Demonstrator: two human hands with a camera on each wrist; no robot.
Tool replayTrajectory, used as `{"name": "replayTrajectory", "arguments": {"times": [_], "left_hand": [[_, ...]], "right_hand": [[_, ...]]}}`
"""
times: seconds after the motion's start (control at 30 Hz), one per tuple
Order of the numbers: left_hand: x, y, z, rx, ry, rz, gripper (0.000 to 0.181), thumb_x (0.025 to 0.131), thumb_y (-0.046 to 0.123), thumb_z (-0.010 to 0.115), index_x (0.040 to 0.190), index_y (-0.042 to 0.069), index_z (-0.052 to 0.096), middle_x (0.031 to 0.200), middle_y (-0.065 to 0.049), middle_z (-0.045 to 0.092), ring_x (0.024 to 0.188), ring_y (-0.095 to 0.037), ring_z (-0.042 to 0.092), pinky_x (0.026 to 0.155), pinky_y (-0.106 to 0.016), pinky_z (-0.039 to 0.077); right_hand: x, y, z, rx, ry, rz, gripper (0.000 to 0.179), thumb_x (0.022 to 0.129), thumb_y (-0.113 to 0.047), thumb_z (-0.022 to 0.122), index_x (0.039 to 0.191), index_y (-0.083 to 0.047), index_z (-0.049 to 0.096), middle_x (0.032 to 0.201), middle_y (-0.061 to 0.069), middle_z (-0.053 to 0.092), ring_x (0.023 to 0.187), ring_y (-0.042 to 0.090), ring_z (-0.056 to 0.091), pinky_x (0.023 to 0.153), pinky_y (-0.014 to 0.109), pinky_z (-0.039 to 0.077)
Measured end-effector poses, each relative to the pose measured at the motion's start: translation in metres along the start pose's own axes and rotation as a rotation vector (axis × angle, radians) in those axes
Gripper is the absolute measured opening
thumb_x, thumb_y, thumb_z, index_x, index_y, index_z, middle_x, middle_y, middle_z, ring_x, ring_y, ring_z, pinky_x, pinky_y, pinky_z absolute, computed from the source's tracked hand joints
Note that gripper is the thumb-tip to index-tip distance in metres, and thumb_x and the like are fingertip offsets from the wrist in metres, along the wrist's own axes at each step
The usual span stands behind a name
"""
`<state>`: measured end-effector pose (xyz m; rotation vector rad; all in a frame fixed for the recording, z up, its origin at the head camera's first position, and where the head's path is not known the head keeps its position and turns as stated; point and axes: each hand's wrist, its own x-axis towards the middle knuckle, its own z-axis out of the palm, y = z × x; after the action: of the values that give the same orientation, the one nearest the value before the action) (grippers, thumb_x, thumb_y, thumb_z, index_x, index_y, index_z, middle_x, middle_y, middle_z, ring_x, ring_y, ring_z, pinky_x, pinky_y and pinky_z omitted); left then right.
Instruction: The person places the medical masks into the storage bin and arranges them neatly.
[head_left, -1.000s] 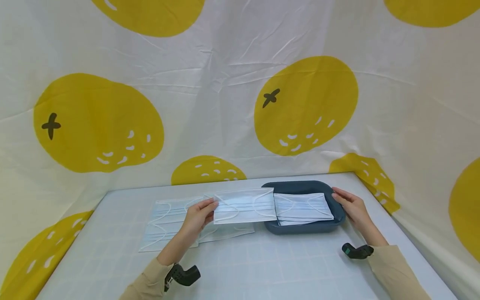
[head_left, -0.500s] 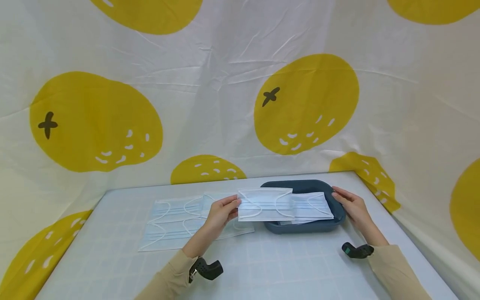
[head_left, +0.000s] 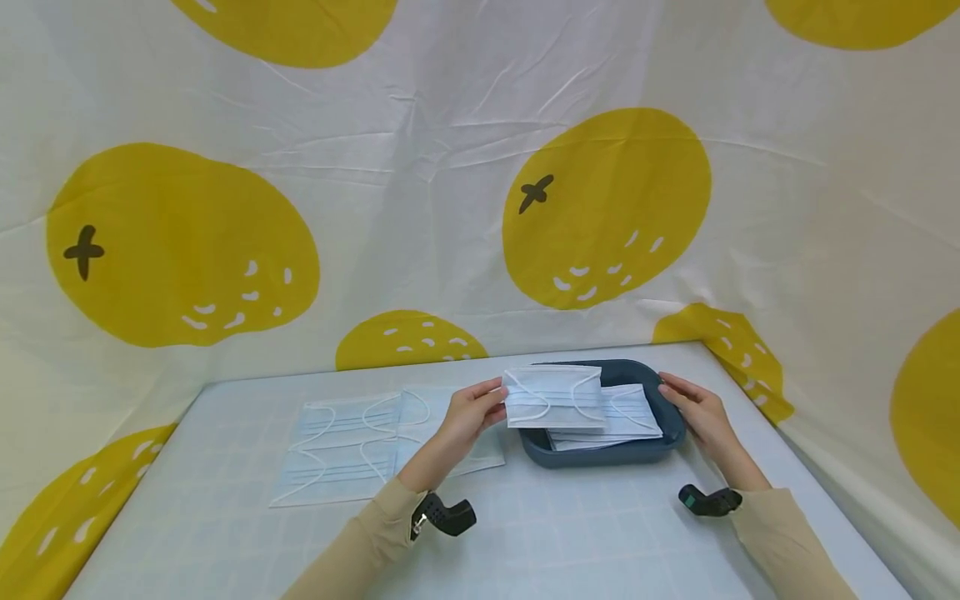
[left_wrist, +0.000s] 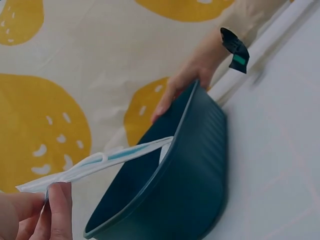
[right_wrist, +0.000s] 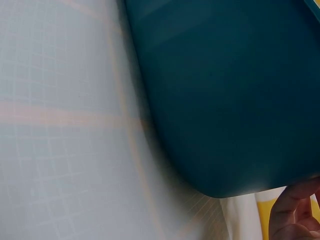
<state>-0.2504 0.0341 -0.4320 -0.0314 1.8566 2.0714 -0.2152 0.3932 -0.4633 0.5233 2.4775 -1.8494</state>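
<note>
My left hand [head_left: 474, 417] pinches the left end of a pale blue pleated face mask [head_left: 553, 398] with white ear loops. That mask hangs over the left part of a dark blue plastic bin [head_left: 600, 457]. Inside the bin lies a stack of face masks [head_left: 636, 414], partly covered by the held one. In the left wrist view, thumb and fingers grip the near end of the mask [left_wrist: 90, 167], seen edge-on with its far end over the bin's rim [left_wrist: 159, 176]. My right hand [head_left: 701, 417] holds the bin's right end, fingers at the rim; the bin fills much of the right wrist view.
Several face masks [head_left: 341, 454] lie spread on the white table [head_left: 225, 533], left of the bin and partly behind my left arm. A white cloth [head_left: 420, 242] with yellow fruit prints hangs behind the table and along its sides.
My left hand has carried the held mask rightward, from left of the bin to over its left part, covering some of the stack. The right hand stays at the bin's right end.
</note>
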Motion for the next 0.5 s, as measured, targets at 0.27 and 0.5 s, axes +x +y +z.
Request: {"name": "replayTrajectory", "arguments": {"times": [0.27, 0.5], "left_hand": [[0.01, 0.002, 0.015, -0.028, -0.012, -0.005, 0.042, 0.095, 0.017, 0.061, 0.134, 0.003, 0.055, 0.112, -0.01, 0.066, 0.078, -0.006, 0.061, 0.075, -0.017, 0.056], [0.017, -0.002, 0.033, -0.01, -0.054, 0.01, 0.039, 0.095, 0.011, 0.058, 0.133, 0.001, 0.055, 0.122, -0.017, 0.064, 0.082, -0.006, 0.064, 0.082, -0.023, 0.057]], "right_hand": [[0.0, -0.001, 0.0, 0.01, -0.003, -0.003, 0.068, 0.096, -0.046, 0.051, 0.15, -0.009, 0.032, 0.157, 0.015, 0.028, 0.144, 0.03, 0.027, 0.116, 0.042, 0.027], [0.001, 0.0, 0.001, 0.016, 0.008, -0.001, 0.066, 0.097, -0.044, 0.051, 0.149, -0.009, 0.032, 0.156, 0.014, 0.029, 0.144, 0.03, 0.028, 0.115, 0.041, 0.027]]}}
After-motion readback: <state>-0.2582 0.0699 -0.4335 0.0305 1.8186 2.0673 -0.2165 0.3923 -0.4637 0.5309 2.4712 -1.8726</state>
